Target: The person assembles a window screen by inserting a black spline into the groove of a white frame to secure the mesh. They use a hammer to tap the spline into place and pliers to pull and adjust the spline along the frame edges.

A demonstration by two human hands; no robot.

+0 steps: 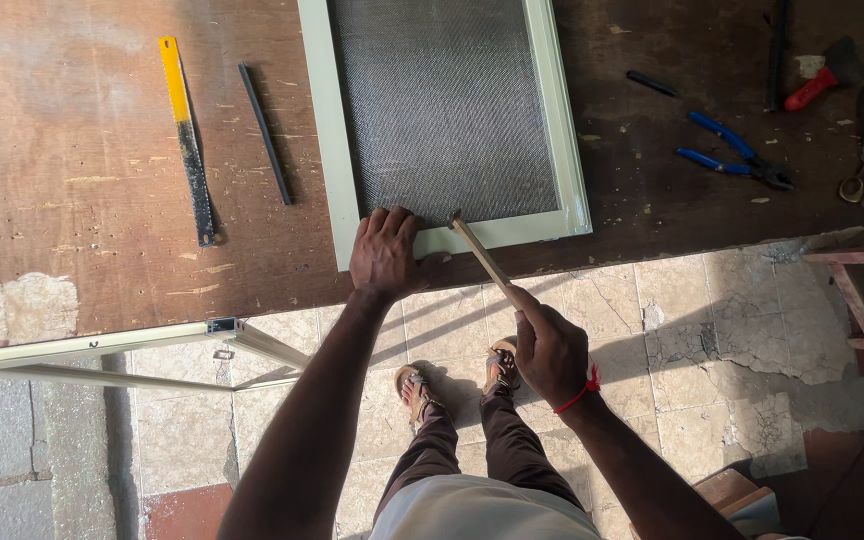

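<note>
Hammering is in hand: a small hammer [480,255] is gripped in the right hand [550,352], its head at the bottom rail of the pale green mesh screen frame [452,238], which is pinned flat by the left hand [385,250] at the bench's [72,200] near edge. Steady, aimed taps seem called for.

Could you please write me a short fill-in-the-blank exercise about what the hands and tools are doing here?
1. The left hand presses on the pale green ____-filled frame.
2. The right hand grips a wooden-handled ____ near the frame's bottom edge.
3. The pliers right of the frame have ____ handles.
4. The brown wooden table also holds a yellow-handled ____.

Missing words: mesh; hammer; blue; saw
</note>
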